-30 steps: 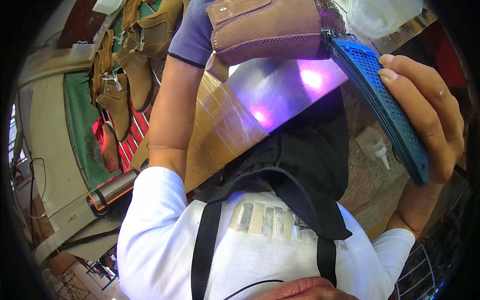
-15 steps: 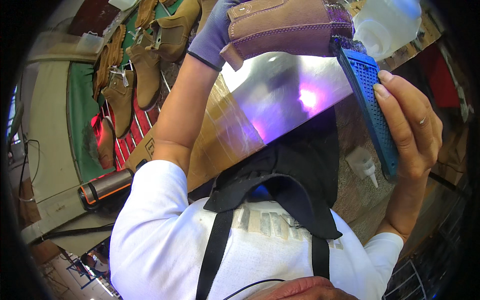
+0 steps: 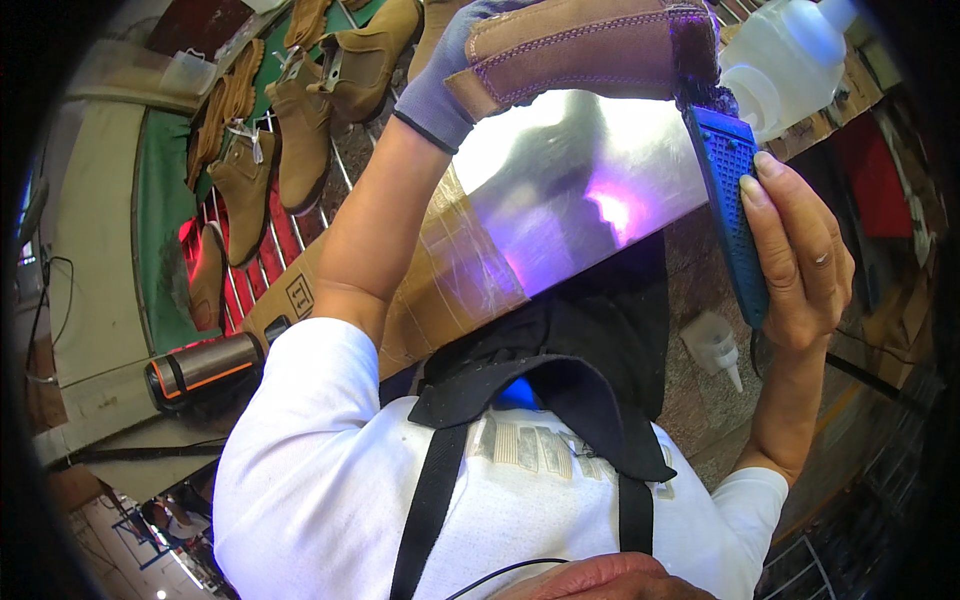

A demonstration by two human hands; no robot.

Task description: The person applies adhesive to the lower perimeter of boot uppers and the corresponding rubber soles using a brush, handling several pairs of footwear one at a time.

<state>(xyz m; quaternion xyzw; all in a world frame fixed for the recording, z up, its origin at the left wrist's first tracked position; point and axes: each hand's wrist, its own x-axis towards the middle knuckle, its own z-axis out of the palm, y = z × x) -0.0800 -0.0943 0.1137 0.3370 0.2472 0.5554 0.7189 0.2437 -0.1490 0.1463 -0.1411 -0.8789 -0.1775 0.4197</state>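
My bare right hand grips a blue grid-textured brush, its dark bristles at the right end of the brown stitched leather boot on the far side; I cannot tell whether my grey-purple-gloved left hand clenches the boot's left end. A black square symbol marks the brown cardboard at left. The brush stands steeper than a second ago.

Both forearms reach forward, gloved left hand and bare right hand holding
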